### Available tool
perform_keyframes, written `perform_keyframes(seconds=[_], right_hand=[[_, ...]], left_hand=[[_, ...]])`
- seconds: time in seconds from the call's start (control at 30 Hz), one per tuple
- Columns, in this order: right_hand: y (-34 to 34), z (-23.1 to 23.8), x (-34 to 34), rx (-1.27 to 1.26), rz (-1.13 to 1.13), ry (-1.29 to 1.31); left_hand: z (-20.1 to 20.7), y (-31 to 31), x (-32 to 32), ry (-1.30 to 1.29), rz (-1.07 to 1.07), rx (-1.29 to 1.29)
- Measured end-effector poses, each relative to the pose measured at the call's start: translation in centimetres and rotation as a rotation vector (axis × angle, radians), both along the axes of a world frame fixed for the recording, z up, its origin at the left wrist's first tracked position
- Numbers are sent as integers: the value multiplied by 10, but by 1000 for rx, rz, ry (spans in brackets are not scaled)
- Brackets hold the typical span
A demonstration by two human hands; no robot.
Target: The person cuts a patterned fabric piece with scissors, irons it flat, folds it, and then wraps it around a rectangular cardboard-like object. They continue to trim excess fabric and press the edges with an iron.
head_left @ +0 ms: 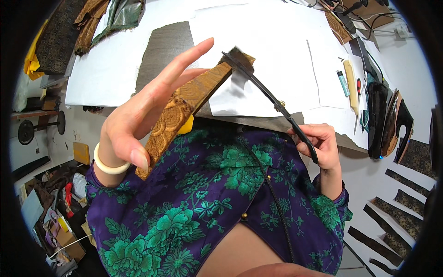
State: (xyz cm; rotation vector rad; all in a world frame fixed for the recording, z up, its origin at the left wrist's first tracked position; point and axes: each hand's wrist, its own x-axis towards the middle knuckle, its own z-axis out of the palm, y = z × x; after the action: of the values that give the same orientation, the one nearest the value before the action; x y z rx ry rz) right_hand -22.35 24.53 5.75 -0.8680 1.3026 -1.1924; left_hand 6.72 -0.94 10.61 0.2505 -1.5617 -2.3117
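My left hand [134,115], with a cream bangle at its wrist, grips a long folded strip of golden-brown brocade [168,122]. The thumb presses the strip's near end, one finger stretches out above it, and the other fingers are partly hidden behind. Away from me the strip slants up to the right, a dark patch at its far end. Across that end lie the blades of black scissors [277,102], apparently around the fabric; how far they are closed I cannot tell. My right hand [321,144] is closed on the scissors' handles. A bit of yellow [187,124] shows beneath the strip.
Under the work is a white-covered table [110,85] with a dark grey sheet [159,55]. Brown and green fabric [122,21] lies far left. At right are a teal tube [343,83], a tan stick [351,87] and dark upright items [378,120]. Patterned strips [399,214] lie lower right.
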Motion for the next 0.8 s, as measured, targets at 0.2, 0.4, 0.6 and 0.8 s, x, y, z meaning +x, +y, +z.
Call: perform_keyframes(seconds=[0.2,0.4,0.6,0.8], right_hand=[[-11,-7,15,-163,-142,-68],[-63,-7,70,-247,-367,-261],[-101,21,91,-153,-480,-648],[-95,17,74,-99,-571,-587]], left_hand=[[-2,4,-8,48,58,65],[-12,25,-42,180,326,-7],[-42,56,-73,374,510,-180],[-51,37,-59,292,555,-661]])
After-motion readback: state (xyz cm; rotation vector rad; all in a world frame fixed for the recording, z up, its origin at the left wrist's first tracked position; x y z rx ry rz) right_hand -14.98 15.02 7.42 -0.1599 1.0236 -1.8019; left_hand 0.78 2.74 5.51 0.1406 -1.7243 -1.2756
